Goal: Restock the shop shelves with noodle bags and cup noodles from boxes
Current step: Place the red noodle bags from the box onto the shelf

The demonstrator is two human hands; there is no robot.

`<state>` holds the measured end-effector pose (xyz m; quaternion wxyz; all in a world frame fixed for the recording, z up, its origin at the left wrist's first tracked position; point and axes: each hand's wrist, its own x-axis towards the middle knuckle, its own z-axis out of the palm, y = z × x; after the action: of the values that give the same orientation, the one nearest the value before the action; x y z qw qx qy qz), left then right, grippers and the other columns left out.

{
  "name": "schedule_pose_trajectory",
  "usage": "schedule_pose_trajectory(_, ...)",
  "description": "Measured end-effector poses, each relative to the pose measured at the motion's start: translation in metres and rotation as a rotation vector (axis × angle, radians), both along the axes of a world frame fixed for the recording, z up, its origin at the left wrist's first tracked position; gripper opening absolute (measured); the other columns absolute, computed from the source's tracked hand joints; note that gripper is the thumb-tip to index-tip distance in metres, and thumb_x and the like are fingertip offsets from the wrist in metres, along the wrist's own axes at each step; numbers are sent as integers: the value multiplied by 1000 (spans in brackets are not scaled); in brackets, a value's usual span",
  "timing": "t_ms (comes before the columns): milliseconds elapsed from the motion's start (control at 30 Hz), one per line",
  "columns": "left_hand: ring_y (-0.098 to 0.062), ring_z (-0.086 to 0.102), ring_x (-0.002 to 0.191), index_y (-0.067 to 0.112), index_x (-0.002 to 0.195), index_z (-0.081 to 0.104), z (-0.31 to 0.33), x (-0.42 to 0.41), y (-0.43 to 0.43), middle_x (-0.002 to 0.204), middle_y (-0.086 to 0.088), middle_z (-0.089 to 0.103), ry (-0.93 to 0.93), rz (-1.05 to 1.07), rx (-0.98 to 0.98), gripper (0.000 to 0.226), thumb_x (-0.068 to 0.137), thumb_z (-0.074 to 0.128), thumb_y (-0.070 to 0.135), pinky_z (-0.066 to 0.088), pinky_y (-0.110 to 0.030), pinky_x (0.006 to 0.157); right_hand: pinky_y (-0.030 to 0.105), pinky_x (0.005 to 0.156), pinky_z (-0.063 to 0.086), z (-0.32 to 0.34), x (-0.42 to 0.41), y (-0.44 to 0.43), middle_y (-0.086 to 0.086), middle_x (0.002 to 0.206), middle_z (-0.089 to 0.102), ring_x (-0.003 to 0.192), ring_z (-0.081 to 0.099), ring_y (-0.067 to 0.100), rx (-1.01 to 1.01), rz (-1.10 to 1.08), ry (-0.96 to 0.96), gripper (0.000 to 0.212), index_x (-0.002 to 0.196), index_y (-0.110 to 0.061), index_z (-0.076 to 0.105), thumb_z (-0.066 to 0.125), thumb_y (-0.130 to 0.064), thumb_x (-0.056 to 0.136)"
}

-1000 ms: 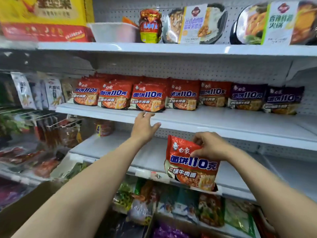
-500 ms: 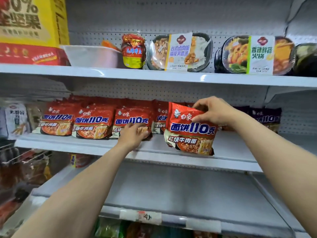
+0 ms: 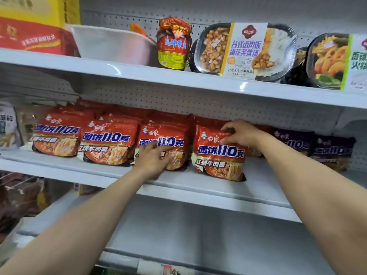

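A red noodle bag (image 3: 218, 155) stands on the middle shelf (image 3: 228, 187), at the right end of a row of red bags (image 3: 107, 143). My right hand (image 3: 241, 133) pinches its top edge. My left hand (image 3: 154, 158) rests with straight fingers against the front of the neighbouring red bag (image 3: 164, 139). Purple noodle bags (image 3: 333, 149) stand to the right of my right arm, partly hidden by it.
The top shelf (image 3: 178, 77) carries a white tub (image 3: 111, 43), a red jar (image 3: 174, 43) and black meal trays (image 3: 244, 50). A red and yellow box (image 3: 33, 26) sits at top left. Below, a bare white shelf (image 3: 198, 231) runs across. Hanging snack packs (image 3: 17, 195) are at left.
My right hand lifted the red bag from below the shelf up and set it on the middle shelf at the row's right end. My left hand moved onto the neighbouring bag's front.
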<state>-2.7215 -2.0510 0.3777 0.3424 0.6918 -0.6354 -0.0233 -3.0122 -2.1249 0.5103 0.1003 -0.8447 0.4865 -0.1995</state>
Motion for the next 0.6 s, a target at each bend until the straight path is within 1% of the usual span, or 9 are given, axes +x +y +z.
schedule_pose_trajectory(67, -32, 16, 145, 50, 135, 49, 0, 2, -1, 156, -6, 28, 1, -2, -6, 49, 90, 43, 68, 18, -50, 117, 29, 85, 50, -1, 7, -14, -3, 123, 64, 106, 63, 17, 5, -14, 13, 50, 126, -23, 64, 82, -34, 80)
schedule_pose_trajectory(167, -32, 15, 143, 48, 136, 48, 1, 0, 0, 156, -4, 27, -12, 9, -20, 49, 91, 43, 67, 20, -52, 117, 33, 90, 50, -4, 17, -33, 0, 127, 65, 108, 63, 19, 4, -25, 23, 50, 125, -22, 65, 82, -35, 80)
schedule_pose_trajectory(233, -31, 14, 143, 47, 137, 47, 1, -1, 1, 156, -3, 27, -24, 13, -27, 50, 91, 44, 66, 21, -51, 116, 32, 87, 49, -5, 23, -39, -2, 123, 65, 105, 63, 17, 12, -23, 8, 46, 124, -22, 65, 81, -33, 81)
schedule_pose_trajectory(300, -30, 14, 143, 47, 138, 47, 1, -1, 1, 156, -3, 27, -28, 15, -33, 51, 91, 44, 66, 23, -51, 116, 29, 81, 49, -7, 28, -44, -3, 117, 66, 98, 64, 15, 6, -24, -9, 39, 120, -21, 66, 79, -29, 84)
schedule_pose_trajectory(367, -30, 14, 143, 48, 137, 46, 0, -1, 1, 156, -3, 26, -35, 16, -35, 51, 90, 43, 67, 23, -53, 115, 27, 76, 49, -11, 34, -48, -3, 111, 68, 93, 65, 14, -40, -35, 9, 32, 116, -22, 68, 77, -29, 86)
schedule_pose_trajectory(400, -30, 13, 143, 49, 137, 46, 0, -1, 1, 156, -2, 26, -38, 15, -35, 51, 90, 42, 68, 23, -54, 115, 29, 78, 50, -13, 36, -49, -3, 109, 69, 94, 65, 15, -75, -46, 25, 29, 113, -23, 69, 77, -30, 86)
schedule_pose_trajectory(467, -29, 13, 143, 50, 138, 45, 0, 0, 0, 157, -2, 25, -43, 10, -35, 51, 90, 41, 68, 23, -54, 115, 35, 88, 52, -19, 40, -55, -4, 107, 68, 96, 64, 17, -134, -70, 45, 26, 110, -24, 69, 76, -33, 87)
schedule_pose_trajectory(533, -29, 12, 143, 50, 138, 44, -1, 2, 0, 157, -1, 24, -54, 5, -39, 53, 89, 41, 69, 23, -55, 115, 39, 96, 49, -24, 44, -59, -6, 108, 58, 102, 58, 19, -195, -108, 58, 28, 113, -27, 68, 74, -36, 87)
schedule_pose_trajectory(600, -29, 11, 143, 50, 140, 42, -3, 4, 0, 158, -2, 23, -79, 4, -40, 55, 89, 40, 69, 24, -56, 115, 38, 99, 45, -31, 48, -59, -2, 113, 52, 111, 53, 23, -270, -156, 95, 32, 118, -28, 66, 73, -38, 88)
